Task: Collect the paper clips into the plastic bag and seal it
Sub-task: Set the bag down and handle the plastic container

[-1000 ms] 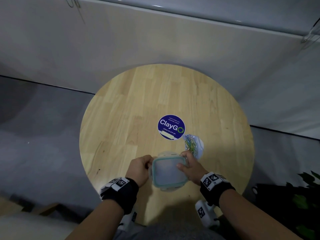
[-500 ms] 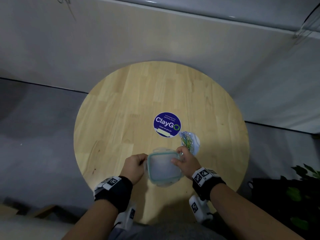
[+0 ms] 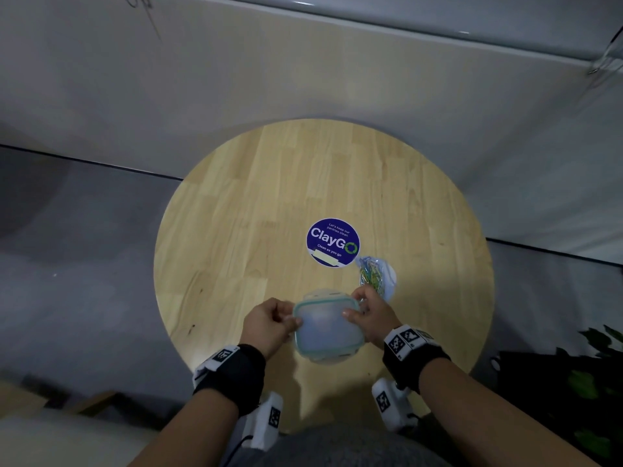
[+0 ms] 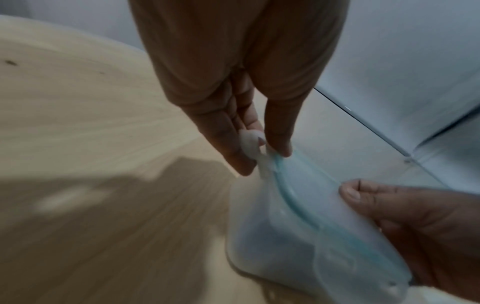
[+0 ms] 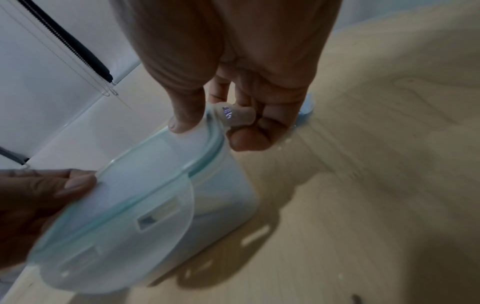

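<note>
A clear plastic bag [image 3: 377, 274] holding several green and yellow paper clips lies on the round wooden table [image 3: 236, 210], just right of a blue sticker. In front of it stands a frosted food container [image 3: 327, 328] with a teal-rimmed lid [image 4: 319, 197]. My left hand [image 3: 269, 320] pinches the lid's left latch tab [image 4: 250, 142], thumb on the lid's rim. My right hand [image 3: 369, 313] pinches the right latch tab [image 5: 237, 115], thumb pressing the lid [image 5: 145, 174]. The container's inside is hidden by the lid.
A round blue ClayGo sticker [image 3: 333, 242] marks the table's middle. Grey floor and a pale wall surround the table. A leafy plant [image 3: 593, 382] stands at the lower right, beside the table's edge.
Both hands stay on the container at the table's near edge. The view has shifted slightly; the bag has not moved.
</note>
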Demonstrator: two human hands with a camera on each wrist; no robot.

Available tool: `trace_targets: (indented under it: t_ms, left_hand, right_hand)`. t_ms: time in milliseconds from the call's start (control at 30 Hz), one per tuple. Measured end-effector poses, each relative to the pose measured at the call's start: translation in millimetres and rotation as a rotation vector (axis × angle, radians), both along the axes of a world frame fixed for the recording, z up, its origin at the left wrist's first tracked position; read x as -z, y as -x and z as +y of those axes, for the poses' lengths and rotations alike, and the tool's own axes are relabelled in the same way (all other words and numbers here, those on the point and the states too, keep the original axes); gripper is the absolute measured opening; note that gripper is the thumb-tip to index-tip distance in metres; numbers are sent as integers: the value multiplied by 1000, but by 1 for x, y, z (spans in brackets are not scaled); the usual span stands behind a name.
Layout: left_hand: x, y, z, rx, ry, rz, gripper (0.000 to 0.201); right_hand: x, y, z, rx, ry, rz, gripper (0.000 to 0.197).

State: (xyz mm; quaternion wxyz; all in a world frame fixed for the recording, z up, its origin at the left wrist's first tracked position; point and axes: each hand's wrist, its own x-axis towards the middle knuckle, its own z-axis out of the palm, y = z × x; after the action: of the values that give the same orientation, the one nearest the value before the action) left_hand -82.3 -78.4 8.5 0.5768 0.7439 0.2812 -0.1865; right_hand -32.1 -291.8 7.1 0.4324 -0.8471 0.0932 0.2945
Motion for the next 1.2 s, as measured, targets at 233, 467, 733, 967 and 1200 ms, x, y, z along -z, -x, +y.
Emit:
trace_targets:
  t_ms: [233, 467, 733, 967, 1200]
  left_hand:
    - [1, -3, 1, -58, -6, 42, 18]
    - [1, -9, -5, 246, -291, -84, 45]
    - [-16, -10, -23, 1076, -678, -137, 82]
    - [-4, -3, -47, 1011, -846, -207, 117]
    - [1, -8, -60, 981, -922, -133, 121]
  right_hand:
    - [0, -7, -14, 196, -220, 271, 18]
    - [-8, -8, -13, 48, 105, 29, 27]
    - [-15, 7, 6, -15, 317, -103, 19]
    - [-14, -6, 7, -63, 366, 11, 26]
    - [-10, -11, 15, -90, 360, 80, 26]
